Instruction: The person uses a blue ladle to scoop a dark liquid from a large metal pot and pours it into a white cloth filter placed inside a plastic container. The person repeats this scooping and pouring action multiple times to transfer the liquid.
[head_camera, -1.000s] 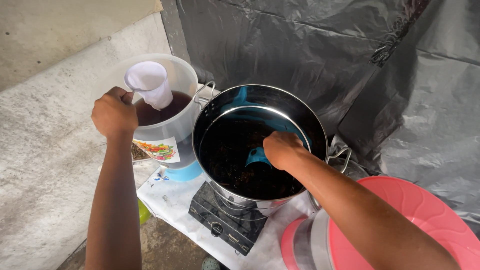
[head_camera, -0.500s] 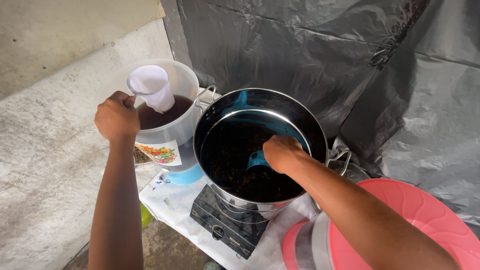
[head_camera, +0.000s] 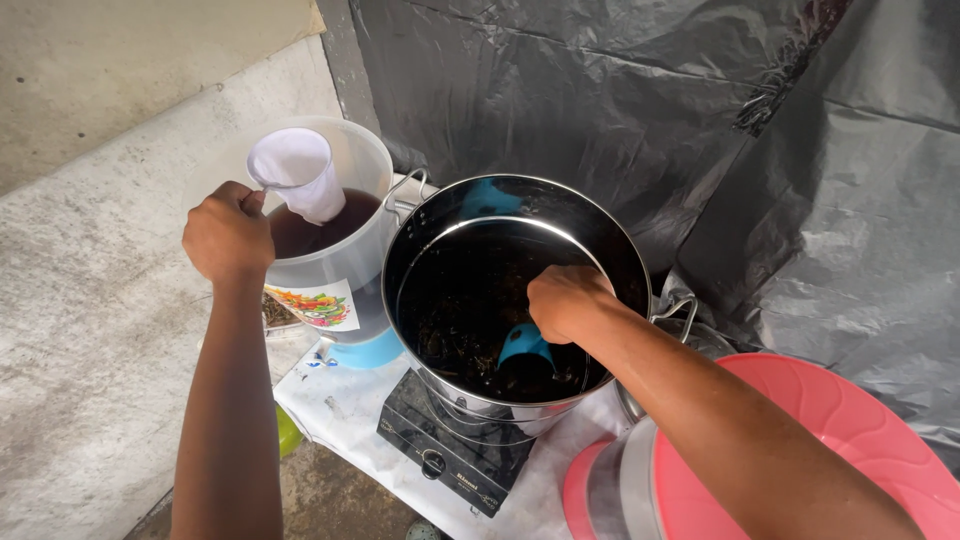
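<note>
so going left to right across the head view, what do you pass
left hand → white cloth strainer over the clear jug of dark liquid → steel pot, with the right hand dipping a blue cup inside it → pink lid

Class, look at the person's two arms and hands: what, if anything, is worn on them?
Nothing is worn on either arm in view. The left hand and right hand are bare, with no gloves, rings, watch or bracelet visible. Both forearms are uncovered up to the picture's edge, so no sleeve shows.
</note>
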